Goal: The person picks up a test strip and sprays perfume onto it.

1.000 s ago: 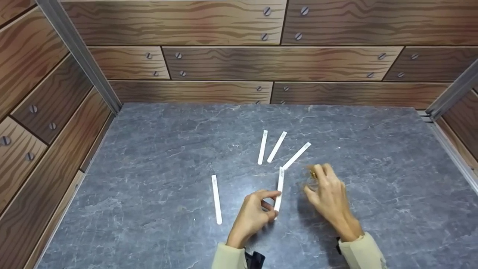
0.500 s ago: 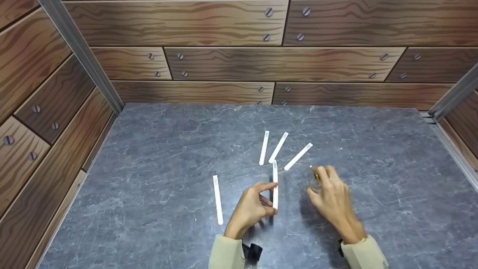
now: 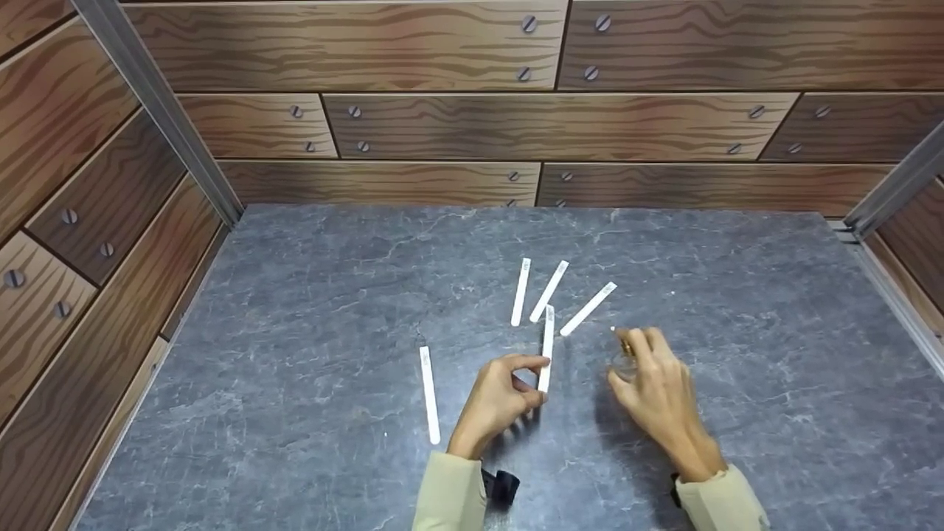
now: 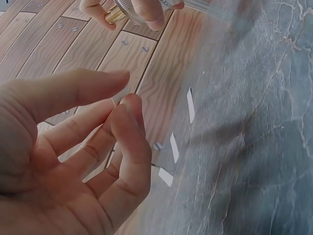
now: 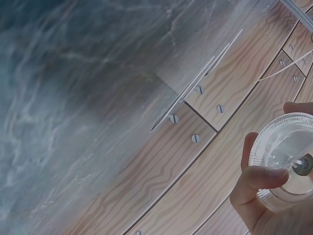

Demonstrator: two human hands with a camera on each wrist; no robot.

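Observation:
My left hand (image 3: 498, 398) pinches a white paper perfume test strip (image 3: 548, 332) near its lower end, thumb and index finger at its edges. The strip is tilted above the table, its marked end pointing away; in the left wrist view only a thin sliver of it shows at the fingertips. To the right, my right hand (image 3: 656, 391) grips a clear glass perfume bottle (image 5: 271, 152) with a ribbed round body. Its gold spray top (image 4: 115, 14) shows in the left wrist view. In the head view the fingers hide most of the bottle.
Three more strips lie fanned beyond the hands: one at left (image 3: 521, 291), one in the middle (image 3: 550, 289) and one at right (image 3: 588, 308). Another strip (image 3: 429, 394) lies left of my left hand. Wood-patterned walls (image 3: 442, 125) enclose the grey marbled table (image 3: 317, 295).
My left hand has moved a little away from me with its strip, whose tilt has changed slightly. The right hand, blurred a second ago, now holds the bottle nearly still in about the same place.

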